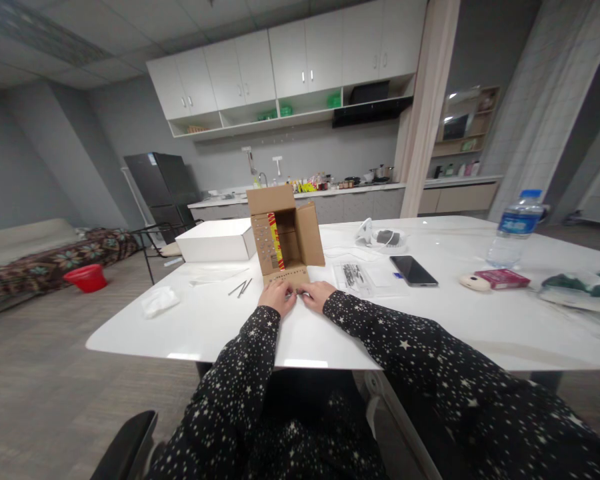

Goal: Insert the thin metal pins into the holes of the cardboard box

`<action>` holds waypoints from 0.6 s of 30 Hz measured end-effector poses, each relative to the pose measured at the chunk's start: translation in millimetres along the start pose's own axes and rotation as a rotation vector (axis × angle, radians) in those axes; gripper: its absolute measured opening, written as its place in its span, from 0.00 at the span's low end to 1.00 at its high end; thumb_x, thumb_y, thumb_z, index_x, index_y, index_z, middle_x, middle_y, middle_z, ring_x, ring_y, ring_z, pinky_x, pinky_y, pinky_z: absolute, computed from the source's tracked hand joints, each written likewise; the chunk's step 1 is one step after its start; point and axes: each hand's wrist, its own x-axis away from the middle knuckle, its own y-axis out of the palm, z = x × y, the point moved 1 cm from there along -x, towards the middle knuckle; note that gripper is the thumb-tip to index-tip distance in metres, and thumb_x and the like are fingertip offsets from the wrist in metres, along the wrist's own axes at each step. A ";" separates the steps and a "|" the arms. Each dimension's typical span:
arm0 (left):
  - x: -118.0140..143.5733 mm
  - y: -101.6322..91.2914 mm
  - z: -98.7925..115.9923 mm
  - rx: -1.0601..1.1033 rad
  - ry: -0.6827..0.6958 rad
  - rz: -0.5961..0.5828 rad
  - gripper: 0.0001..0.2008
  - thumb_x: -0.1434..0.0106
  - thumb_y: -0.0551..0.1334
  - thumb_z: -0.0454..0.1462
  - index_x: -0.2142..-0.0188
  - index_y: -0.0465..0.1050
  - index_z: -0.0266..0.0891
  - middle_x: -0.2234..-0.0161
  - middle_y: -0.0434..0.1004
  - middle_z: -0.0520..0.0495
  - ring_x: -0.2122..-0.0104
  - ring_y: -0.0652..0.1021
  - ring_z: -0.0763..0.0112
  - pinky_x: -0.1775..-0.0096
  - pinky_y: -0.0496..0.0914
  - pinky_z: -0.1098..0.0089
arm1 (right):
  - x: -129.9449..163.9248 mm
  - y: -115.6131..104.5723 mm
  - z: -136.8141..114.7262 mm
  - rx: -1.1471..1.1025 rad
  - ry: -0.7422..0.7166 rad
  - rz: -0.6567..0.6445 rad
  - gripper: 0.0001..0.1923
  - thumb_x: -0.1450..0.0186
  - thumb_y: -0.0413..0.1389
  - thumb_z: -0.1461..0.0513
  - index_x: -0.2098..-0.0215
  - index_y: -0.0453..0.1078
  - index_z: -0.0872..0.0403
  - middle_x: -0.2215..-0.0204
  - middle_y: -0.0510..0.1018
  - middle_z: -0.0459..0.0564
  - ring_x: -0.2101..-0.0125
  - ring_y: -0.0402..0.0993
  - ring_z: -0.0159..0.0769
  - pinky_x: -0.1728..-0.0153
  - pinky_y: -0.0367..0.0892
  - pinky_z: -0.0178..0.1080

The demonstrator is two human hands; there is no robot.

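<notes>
An open cardboard box (291,237) with yellow and red tape lies on the white table, its opening facing me and its flaps spread. Just in front of its lower flap are both hands, close together. My left hand (279,297) has its fingers curled in, touching or nearly touching that flap. A small gap away, my right hand (318,296) is closed too, fingertips pointing toward the left ones. Whatever is between the fingertips is too small to make out. Thin metal pieces (241,287) lie left of the hands. A clear case of small dark parts (354,278) is to their right.
A white box (216,241) stands at the back left, with crumpled tissue (160,302) nearer me. Rightward are a black phone (413,271), a white cabled device (380,235), a pink box (503,279) and a water bottle (515,230). The table's front edge (325,366) is close.
</notes>
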 end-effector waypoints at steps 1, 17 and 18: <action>0.0 -0.2 0.0 0.000 0.001 -0.004 0.07 0.42 0.58 0.39 0.67 0.71 0.39 0.64 0.75 0.45 0.60 0.73 0.63 0.57 0.65 0.64 | -0.1 0.5 0.3 -0.002 0.001 0.000 0.16 0.36 0.47 0.60 0.53 0.70 0.50 0.61 0.79 0.49 0.62 0.74 0.38 0.61 0.62 0.36; -3.6 5.4 -3.5 0.005 -0.012 -0.011 0.07 0.40 0.57 0.39 0.69 0.72 0.38 0.67 0.77 0.44 0.61 0.75 0.63 0.57 0.67 0.64 | -0.1 -0.1 0.1 -0.007 -0.009 -0.008 0.16 0.35 0.46 0.60 0.52 0.70 0.49 0.61 0.79 0.49 0.62 0.74 0.38 0.61 0.62 0.36; -3.7 5.4 -3.8 0.006 -0.018 -0.011 0.08 0.39 0.57 0.39 0.69 0.71 0.38 0.67 0.77 0.44 0.62 0.75 0.63 0.57 0.68 0.64 | 0.1 -0.3 0.0 -0.007 -0.012 -0.009 0.17 0.35 0.46 0.60 0.52 0.70 0.49 0.61 0.79 0.49 0.61 0.74 0.38 0.61 0.62 0.36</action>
